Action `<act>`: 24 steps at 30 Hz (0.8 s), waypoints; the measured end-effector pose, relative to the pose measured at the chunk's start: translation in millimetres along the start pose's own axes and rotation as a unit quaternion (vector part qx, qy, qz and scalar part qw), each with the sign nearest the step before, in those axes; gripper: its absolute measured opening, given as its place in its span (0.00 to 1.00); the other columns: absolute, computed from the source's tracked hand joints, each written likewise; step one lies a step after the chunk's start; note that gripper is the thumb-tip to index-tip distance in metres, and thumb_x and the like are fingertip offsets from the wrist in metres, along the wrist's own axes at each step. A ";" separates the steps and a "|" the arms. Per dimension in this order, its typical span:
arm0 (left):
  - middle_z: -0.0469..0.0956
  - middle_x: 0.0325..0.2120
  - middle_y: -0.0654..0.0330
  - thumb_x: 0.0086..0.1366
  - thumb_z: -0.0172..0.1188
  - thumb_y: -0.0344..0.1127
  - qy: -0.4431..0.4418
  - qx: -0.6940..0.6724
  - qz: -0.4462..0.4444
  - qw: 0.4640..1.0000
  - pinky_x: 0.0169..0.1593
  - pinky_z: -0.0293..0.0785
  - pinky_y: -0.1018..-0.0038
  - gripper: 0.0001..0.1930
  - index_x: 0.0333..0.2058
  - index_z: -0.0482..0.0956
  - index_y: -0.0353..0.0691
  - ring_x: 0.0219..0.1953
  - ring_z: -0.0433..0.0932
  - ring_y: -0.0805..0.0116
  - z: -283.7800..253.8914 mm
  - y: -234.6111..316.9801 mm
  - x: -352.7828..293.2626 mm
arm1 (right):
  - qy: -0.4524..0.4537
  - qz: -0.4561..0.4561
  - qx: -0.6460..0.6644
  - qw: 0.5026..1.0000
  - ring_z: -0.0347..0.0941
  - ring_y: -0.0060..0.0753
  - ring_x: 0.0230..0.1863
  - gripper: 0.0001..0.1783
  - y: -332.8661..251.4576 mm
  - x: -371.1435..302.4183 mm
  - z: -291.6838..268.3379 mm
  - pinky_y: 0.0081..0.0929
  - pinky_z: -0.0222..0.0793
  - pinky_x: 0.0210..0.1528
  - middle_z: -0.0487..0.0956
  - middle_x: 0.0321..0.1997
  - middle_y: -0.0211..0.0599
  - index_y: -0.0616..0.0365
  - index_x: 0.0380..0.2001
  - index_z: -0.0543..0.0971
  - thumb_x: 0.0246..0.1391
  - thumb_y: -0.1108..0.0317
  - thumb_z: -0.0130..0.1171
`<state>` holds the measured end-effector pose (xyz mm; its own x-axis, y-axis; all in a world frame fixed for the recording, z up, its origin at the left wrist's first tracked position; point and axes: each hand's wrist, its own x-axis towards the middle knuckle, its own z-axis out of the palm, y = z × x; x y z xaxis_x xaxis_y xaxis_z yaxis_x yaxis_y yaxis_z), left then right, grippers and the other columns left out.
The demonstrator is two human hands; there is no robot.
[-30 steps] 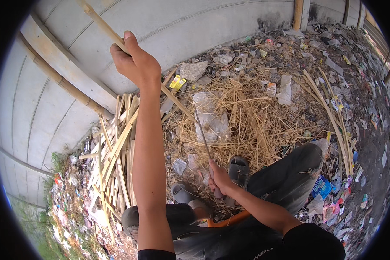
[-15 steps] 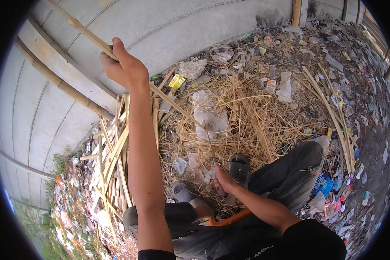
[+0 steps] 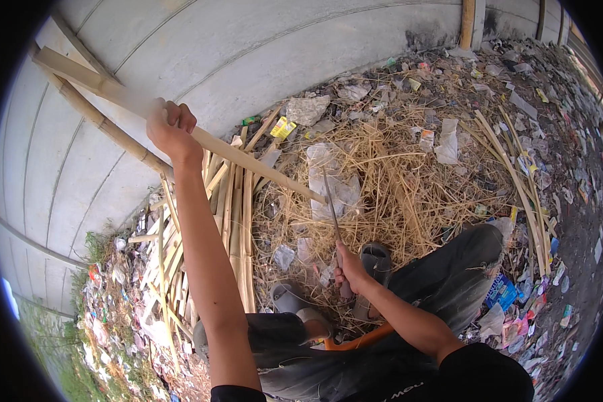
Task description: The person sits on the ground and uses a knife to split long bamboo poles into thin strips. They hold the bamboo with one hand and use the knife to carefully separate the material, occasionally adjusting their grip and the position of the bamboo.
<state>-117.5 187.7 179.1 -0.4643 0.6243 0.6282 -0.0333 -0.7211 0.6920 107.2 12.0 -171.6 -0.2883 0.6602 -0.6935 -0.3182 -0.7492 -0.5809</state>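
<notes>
A long pale bamboo strip (image 3: 254,163) slants from the upper left down to the middle of the view, its broad face showing. My left hand (image 3: 174,134) is closed around its upper part. Low in the middle, my right hand (image 3: 353,269) grips a long thin-bladed knife (image 3: 332,209). The blade points away from me and crosses close by the strip's lower end; whether they touch I cannot tell. Under both lie dry straw-like shavings (image 3: 402,194) and a pale flat block (image 3: 342,191).
A stack of bamboo strips (image 3: 238,221) lies left of my feet. More strips (image 3: 519,187) rest at the right. A concrete wall (image 3: 281,53) runs along the back, with a bamboo pole (image 3: 100,120) by it. Litter (image 3: 502,291) covers the ground. My sandals (image 3: 375,261) flank the knife hand.
The strip has rolled from its narrow edge to its broad face. My left hand has turned and dropped a little. The knife blade has swung upward, away from me, beside the strip's lower end.
</notes>
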 end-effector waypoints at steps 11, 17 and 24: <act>0.50 0.16 0.71 0.73 0.52 0.51 -0.166 -0.069 -0.057 0.982 0.21 0.46 0.77 0.19 0.27 0.62 0.46 0.15 0.48 0.78 29.5 10.8 -19.6 | -0.217 -0.490 0.111 0.837 0.61 0.24 0.12 0.32 -130.2 -134.3 52.8 0.24 0.61 0.18 0.65 0.13 0.30 0.58 0.25 0.68 0.68 0.38 0.42; 0.50 0.15 0.70 0.74 0.52 0.51 -0.169 -0.048 -0.047 0.983 0.20 0.44 0.76 0.20 0.27 0.62 0.45 0.15 0.48 0.78 63.2 8.3 -32.5 | -0.064 0.034 -0.019 0.997 0.57 0.22 0.10 0.37 -49.7 -89.1 26.9 0.29 0.62 0.18 0.60 0.11 0.24 0.52 0.24 0.66 0.63 0.26 0.42; 0.51 0.15 0.71 0.72 0.55 0.50 -0.157 -0.032 -0.030 0.987 0.20 0.44 0.76 0.21 0.24 0.62 0.46 0.15 0.49 0.78 70.8 4.6 -35.7 | -0.214 -0.266 0.088 0.936 0.57 0.24 0.10 0.35 -126.8 -143.0 49.4 0.30 0.61 0.17 0.61 0.11 0.26 0.52 0.24 0.65 0.65 0.29 0.40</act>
<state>-38.3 183.4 185.0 -0.1630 0.7214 0.6730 -0.1128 -0.6913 0.7137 144.2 15.2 22.2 -0.3700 0.9263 -0.0713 -0.6528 -0.3138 -0.6895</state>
